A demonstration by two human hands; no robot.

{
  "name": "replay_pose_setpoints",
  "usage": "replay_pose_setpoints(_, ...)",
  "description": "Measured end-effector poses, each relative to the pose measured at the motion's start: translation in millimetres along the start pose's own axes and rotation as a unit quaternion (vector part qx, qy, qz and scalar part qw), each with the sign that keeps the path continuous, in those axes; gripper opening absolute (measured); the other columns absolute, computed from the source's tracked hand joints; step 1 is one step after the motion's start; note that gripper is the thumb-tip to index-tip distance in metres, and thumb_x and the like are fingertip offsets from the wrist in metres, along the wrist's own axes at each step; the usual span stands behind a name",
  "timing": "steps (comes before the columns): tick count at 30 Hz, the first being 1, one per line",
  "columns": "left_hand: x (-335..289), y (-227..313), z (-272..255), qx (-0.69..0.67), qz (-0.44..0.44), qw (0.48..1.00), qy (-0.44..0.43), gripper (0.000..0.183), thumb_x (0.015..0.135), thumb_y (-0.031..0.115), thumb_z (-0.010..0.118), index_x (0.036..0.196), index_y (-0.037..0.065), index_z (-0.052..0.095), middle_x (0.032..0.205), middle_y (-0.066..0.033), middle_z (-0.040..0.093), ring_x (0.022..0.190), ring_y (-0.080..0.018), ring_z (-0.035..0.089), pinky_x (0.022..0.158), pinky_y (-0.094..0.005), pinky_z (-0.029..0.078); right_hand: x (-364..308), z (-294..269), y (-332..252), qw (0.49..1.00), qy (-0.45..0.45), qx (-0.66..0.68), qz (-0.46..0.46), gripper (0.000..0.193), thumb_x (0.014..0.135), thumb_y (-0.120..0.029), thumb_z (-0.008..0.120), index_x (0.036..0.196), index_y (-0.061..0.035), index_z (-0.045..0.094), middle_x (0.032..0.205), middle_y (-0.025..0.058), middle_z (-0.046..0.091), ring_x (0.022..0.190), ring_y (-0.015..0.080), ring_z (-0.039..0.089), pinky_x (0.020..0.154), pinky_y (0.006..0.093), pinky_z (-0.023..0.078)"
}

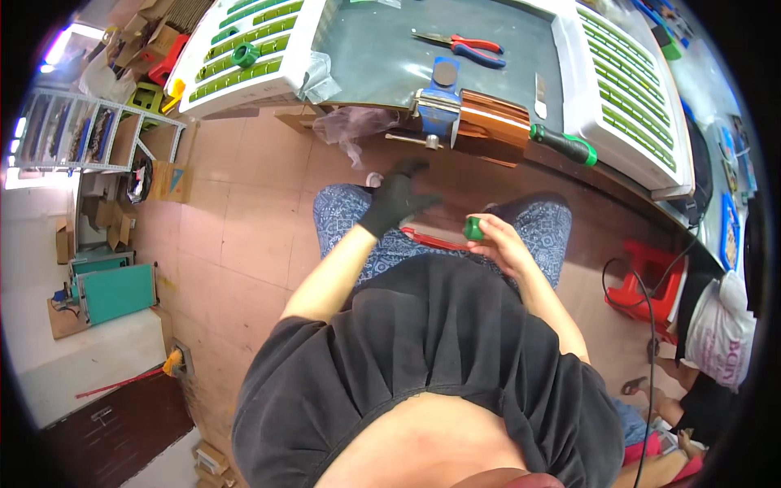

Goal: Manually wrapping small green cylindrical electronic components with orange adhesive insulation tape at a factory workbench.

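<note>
My right hand (pixel 503 242) is bare and pinches a small green rounded part (pixel 473 228) above my lap. Covered by a dark glove, my left hand (pixel 399 198) reaches over my left knee with its fingers apart and nothing visible in them. Between the hands a red edge (pixel 439 239) shows at my lap; its kind I cannot make out. Ahead, a blue bench vise (pixel 440 104) sits at the table edge beside a copper-brown block (pixel 492 120). A green-and-black handle (pixel 563 145) juts from the block's right side.
Red-and-blue pliers (pixel 468 47) lie on the grey tabletop (pixel 366 49). White trays with green rows stand left (pixel 281 85) and right (pixel 630 146); a green ring (pixel 244 55) rests on the left one. A plastic bag (pixel 354 126) hangs off the edge. A red stool (pixel 647 285) and cable stand right.
</note>
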State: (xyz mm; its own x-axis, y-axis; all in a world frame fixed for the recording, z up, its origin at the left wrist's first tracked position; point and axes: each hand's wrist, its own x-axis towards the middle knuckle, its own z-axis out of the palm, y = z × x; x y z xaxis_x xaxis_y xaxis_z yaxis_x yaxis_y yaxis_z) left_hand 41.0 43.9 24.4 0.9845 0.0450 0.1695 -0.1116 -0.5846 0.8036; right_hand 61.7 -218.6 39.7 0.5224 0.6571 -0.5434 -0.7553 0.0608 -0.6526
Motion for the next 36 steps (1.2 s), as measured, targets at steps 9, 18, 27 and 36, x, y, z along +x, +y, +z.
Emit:
replay_pose_setpoints(9,62.8,-23.1,32.7,-0.031,-0.026,0.999,-0.033,0.077,0.064,0.053,0.074,0.115,0.0,0.051,0.106,-0.0213,0.057,0.101,-0.0349,0.055,0.082,-0.0387,0.046,-12.0,-52.2,8.2,0.987,0.149,0.03,-0.059,0.029,0.09,-0.025,0.058,0.11,-0.0046,0.053,0.088,0.0041,0.06,0.075,0.0132,0.06,0.07,0.0255,0.053)
replay_pose_setpoints(18,35.3,-4.8,45.6,-0.343,-0.091,0.92,-0.167,0.048,0.076,0.015,0.072,0.117,-0.001,0.051,0.096,-0.01,0.062,0.086,-0.0168,0.06,0.076,-0.0284,0.049,38.0,-79.8,-21.7,0.977,0.154,0.09,-0.116,0.025,0.09,-0.02,0.056,0.11,-0.0067,0.053,0.093,0.0055,0.061,0.078,0.0152,0.059,0.079,0.0314,0.05)
replay_pose_setpoints(27,10.4,29.7,29.4,-0.356,-0.148,0.911,-0.144,0.049,0.075,0.011,0.073,0.117,-0.002,0.049,0.097,-0.0101,0.06,0.083,-0.0146,0.06,0.069,-0.0264,0.051,78.5,-30.3,-24.8,0.996,0.005,0.082,0.04,0.023,0.089,-0.025,0.058,0.109,-0.0134,0.059,0.091,0.0017,0.063,0.08,0.0162,0.062,0.074,0.0319,0.053)
replay_pose_setpoints(36,9.9,23.1,33.5,-0.388,-0.134,0.902,-0.137,0.042,0.073,0.016,0.075,0.105,-0.002,0.054,0.094,-0.0115,0.063,0.084,-0.0169,0.062,0.072,-0.0286,0.053,75.1,-19.0,-27.7,0.995,0.034,0.069,0.067,0.021,0.087,-0.027,0.062,0.104,-0.0146,0.061,0.092,-0.0001,0.062,0.077,0.0155,0.061,0.076,0.0323,0.051)
